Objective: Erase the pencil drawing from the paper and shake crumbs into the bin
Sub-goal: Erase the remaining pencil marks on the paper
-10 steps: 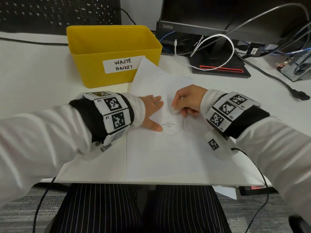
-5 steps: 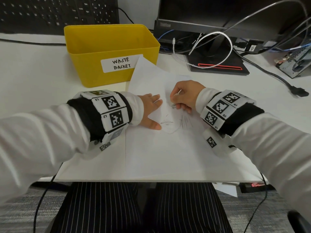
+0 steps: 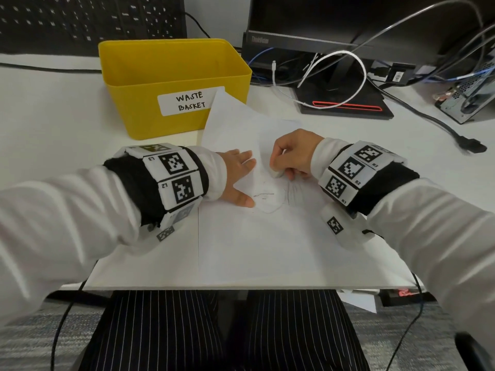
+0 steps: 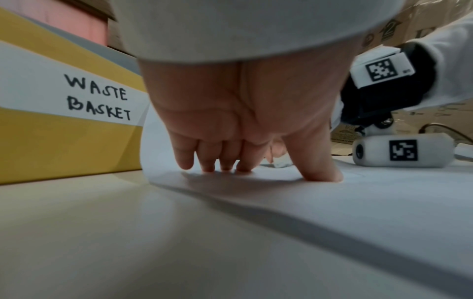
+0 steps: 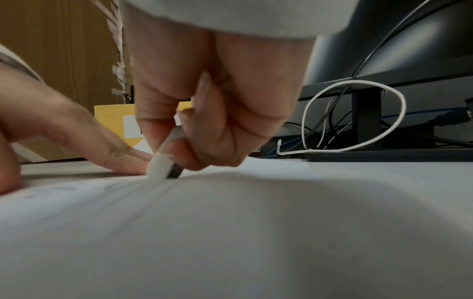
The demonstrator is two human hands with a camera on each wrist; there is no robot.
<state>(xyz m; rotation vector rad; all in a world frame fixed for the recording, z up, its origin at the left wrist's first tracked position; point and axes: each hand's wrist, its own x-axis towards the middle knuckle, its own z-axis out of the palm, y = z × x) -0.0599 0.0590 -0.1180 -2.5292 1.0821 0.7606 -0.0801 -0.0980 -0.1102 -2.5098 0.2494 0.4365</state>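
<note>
A white sheet of paper lies on the desk with a faint pencil drawing near its middle; its far corner curls up against the bin. My left hand lies flat with straight fingers and thumb pressing the paper down. My right hand pinches a white eraser and holds its tip on the paper, just right of the left hand's fingers. A yellow bin labelled "WASTE BASKET" stands just behind the paper.
A monitor stand with a red stripe, a looped white cable and several dark cables sit at the back right. A black keyboard is at the back left. The desk's front edge is near my lap.
My right hand rubbed the eraser away from me and then back toward me over the drawing. My left hand stayed pressed on the paper.
</note>
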